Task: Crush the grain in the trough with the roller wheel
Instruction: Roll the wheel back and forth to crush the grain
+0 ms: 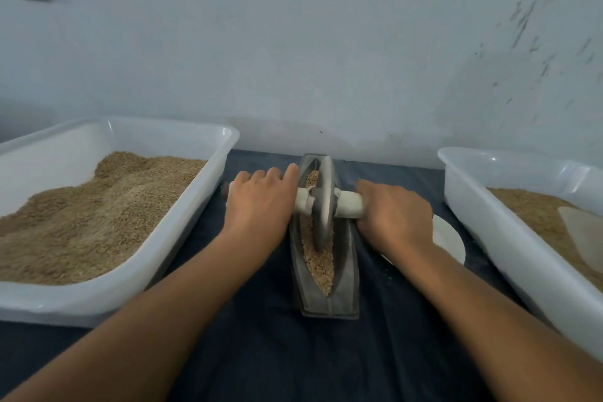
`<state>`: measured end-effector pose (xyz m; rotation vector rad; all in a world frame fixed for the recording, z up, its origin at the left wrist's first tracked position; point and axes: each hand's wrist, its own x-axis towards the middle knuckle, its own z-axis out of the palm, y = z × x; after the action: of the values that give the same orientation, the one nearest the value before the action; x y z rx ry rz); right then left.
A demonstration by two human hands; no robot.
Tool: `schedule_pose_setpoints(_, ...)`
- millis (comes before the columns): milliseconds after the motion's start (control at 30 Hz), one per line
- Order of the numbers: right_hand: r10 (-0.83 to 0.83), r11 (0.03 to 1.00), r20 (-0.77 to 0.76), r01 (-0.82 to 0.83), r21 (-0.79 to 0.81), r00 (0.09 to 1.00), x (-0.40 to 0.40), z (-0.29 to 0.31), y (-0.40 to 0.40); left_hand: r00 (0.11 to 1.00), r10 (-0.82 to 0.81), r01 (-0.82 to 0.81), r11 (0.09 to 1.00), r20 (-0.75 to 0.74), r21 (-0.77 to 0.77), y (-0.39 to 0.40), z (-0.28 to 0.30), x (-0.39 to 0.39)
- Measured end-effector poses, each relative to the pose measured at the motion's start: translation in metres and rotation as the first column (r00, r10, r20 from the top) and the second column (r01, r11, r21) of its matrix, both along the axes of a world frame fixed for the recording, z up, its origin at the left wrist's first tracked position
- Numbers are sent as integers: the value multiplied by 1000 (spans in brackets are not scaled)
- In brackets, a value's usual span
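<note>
A grey metal boat-shaped trough lies lengthwise on the dark cloth, with tan grain along its groove. A grey metal roller wheel stands upright in the groove, toward the far half. A white-wrapped axle handle runs through the wheel to both sides. My left hand lies over the left handle with fingers draped across it. My right hand grips the right handle, fingers curled round it.
A large white plastic tub heaped with grain stands at the left. A second white tub with grain and a pale scoop stands at the right. A white plate lies behind my right wrist. A pale wall rises close behind.
</note>
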<state>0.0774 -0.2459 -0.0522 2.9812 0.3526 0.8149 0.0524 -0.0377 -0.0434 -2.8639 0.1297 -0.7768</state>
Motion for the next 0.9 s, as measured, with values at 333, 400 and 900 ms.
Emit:
schedule_pose_setpoints(333,139,988,99,-145,46,985,-52,6,-9,998,-65,65,998,-1,-22,-1,6,-46)
schedule_pose_setpoints(400,137,984,109,-148,103,985,-57,7,-9,997,-75,76,996,27,-45,-2,8,-52)
schedule_pose_setpoints(900,6,1000,-106,-8,-19,994,-11,11,-2,999,-38,38,997,2,-73,4,0,-6)
